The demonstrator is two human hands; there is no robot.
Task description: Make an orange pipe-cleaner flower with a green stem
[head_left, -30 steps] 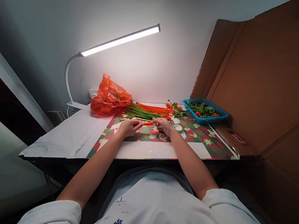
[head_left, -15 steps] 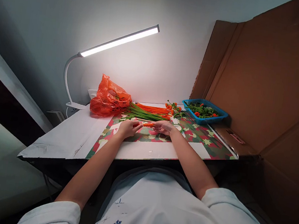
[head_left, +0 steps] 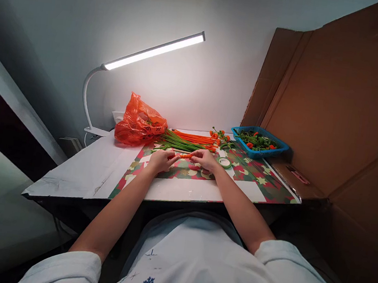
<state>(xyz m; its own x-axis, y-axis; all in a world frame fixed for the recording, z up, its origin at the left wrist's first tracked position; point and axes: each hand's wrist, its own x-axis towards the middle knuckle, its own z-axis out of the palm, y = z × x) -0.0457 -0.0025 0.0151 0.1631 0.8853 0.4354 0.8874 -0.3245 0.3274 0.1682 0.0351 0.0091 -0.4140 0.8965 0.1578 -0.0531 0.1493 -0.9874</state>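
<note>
My left hand (head_left: 162, 160) and my right hand (head_left: 204, 159) meet over a patterned red, green and white mat (head_left: 256, 179) on the table. Between them they pinch a short orange ribbed piece (head_left: 185, 155), one hand at each end. Fingers of both hands are curled closed around it. Just behind the hands lies a bundle of green and orange stems (head_left: 189, 141). A roll of green tape (head_left: 225, 162) lies flat on the mat just right of my right hand.
An orange plastic bag (head_left: 139, 122) sits at the back left. A blue basket (head_left: 259, 142) of green and orange bits stands at the back right. A white desk lamp (head_left: 144, 55) arches over the table. A brown cardboard wall (head_left: 338, 104) closes the right side.
Both hands have stayed on the orange piece and shifted slightly; the right hand's fingers have drawn closer to the left hand. The view has tilted a little.
</note>
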